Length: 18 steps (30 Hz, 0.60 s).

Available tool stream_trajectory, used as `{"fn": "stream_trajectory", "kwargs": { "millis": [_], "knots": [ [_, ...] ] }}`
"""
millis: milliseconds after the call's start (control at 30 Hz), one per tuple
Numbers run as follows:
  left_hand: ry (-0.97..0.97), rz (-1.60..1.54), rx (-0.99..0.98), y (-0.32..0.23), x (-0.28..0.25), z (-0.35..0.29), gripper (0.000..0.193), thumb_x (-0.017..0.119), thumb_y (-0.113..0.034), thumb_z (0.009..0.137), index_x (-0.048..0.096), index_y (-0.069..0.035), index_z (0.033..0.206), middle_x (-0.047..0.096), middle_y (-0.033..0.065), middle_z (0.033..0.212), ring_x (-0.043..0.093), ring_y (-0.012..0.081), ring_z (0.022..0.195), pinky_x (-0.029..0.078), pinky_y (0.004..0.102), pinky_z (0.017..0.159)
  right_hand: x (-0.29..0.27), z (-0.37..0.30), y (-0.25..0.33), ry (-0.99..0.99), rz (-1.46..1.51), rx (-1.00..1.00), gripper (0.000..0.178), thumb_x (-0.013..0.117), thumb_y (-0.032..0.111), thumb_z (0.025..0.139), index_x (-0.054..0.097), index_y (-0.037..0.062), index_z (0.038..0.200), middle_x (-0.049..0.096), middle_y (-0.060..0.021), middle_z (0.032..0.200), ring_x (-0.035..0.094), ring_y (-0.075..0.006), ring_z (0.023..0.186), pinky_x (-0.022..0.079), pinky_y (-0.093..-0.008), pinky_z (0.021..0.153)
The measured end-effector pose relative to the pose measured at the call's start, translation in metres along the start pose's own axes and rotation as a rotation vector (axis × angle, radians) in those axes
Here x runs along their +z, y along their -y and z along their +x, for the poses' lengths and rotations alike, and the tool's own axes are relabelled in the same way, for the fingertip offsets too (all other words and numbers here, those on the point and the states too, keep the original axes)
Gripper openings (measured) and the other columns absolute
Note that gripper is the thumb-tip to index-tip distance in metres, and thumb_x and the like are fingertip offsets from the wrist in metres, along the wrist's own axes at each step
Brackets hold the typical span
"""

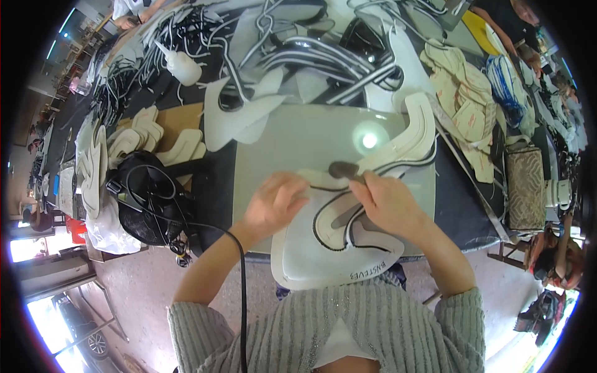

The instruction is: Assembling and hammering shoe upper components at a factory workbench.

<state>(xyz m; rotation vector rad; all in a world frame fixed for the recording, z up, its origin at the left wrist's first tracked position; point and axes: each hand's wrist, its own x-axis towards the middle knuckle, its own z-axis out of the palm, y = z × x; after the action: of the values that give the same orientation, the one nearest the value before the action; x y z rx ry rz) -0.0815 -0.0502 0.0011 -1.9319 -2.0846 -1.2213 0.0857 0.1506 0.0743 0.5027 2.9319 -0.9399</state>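
My right hand [392, 202] is closed round a dark, round-headed hammer [342, 169]; its handle is mostly hidden in my fingers. Under that hand lies a curved cream piece [420, 127] with black edging, running toward the upper right. My left hand [278, 200] has its fingers curled at the left end of a pale black-edged strip [320, 179]; whatever it pinches is hidden. Nearer to me is a large white curved panel [298, 261], with a cream loop [326, 230] trimmed in black on it. The panel hangs over the table's near edge.
A pale grey board [258, 161] lies under the work. Black-and-white strips [311, 59] heap up behind it, near a white squeeze bottle [182, 67]. Cream cut pieces [463, 93] are piled right. A black bag [146, 199] stands left; a black cable [242, 292] crosses my left arm.
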Motion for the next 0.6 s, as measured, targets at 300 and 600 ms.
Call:
{"fn": "stream_trajectory", "kwargs": {
  "millis": [300, 600],
  "knots": [
    [0.1, 0.064, 0.069, 0.0, 0.003, 0.006, 0.046, 0.076, 0.002, 0.077, 0.053, -0.005, 0.116, 0.066, 0.01, 0.104, 0.063, 0.0332, 0.097, 0.053, 0.0438, 0.085, 0.008, 0.008, -0.005, 0.09, -0.006, 0.043, 0.037, 0.05, 0.031, 0.101, 0.051, -0.0006, 0.083, 0.059, -0.0211, 0.066, 0.058, -0.0435, 0.062, 0.043, -0.0507, 0.058],
    [-0.067, 0.047, 0.0, 0.0, 0.006, -0.005, 0.043, 0.077, 0.003, 0.069, 0.055, -0.007, 0.105, 0.063, 0.012, 0.099, 0.063, 0.0348, 0.09, 0.054, 0.0418, 0.075, 0.01, 0.0, 0.01, 0.108, -0.085, -0.127, 0.043, 0.051, 0.035, 0.102, 0.055, -0.0016, 0.079, 0.059, -0.0182, 0.06, 0.06, -0.0389, 0.055, 0.047, -0.0477, 0.052]
  ]
}}
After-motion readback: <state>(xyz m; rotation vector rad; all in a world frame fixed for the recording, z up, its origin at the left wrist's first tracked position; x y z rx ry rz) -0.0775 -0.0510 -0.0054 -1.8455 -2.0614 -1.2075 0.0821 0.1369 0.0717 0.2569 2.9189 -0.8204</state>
